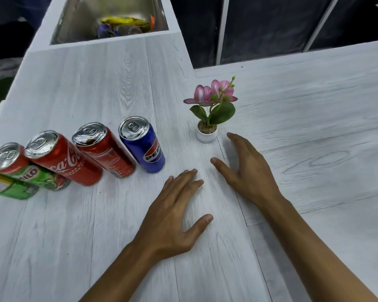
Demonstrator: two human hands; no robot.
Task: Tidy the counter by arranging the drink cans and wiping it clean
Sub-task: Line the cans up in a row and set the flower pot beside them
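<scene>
In the head view we count five slim drink cans at the left of the white wood-grain bench (100, 83). Four stand side by side in a row. From right to left they are one blue Pepsi can (146, 149), one red can with small print (109, 158) and a brown smear on its lid, one red Coca-Cola can (66, 162), and one green Milo can (37, 174). A second green can with a yellow label (9, 187) sits in front of the Milo can, cut off by the frame edge.

We see two bare hands, both holding nothing. The left hand (175, 214) is palm down with its fingers spread, near the Pepsi can but apart from it. The right hand (247, 171) is also spread, its longest finger just beside one small white pot of pink artificial flowers (206, 135). We cannot tell whether either palm presses the bench.

At the far end is one steel sink (74, 22) holding a yellow wrapper (122, 20) and other blurred items.
</scene>
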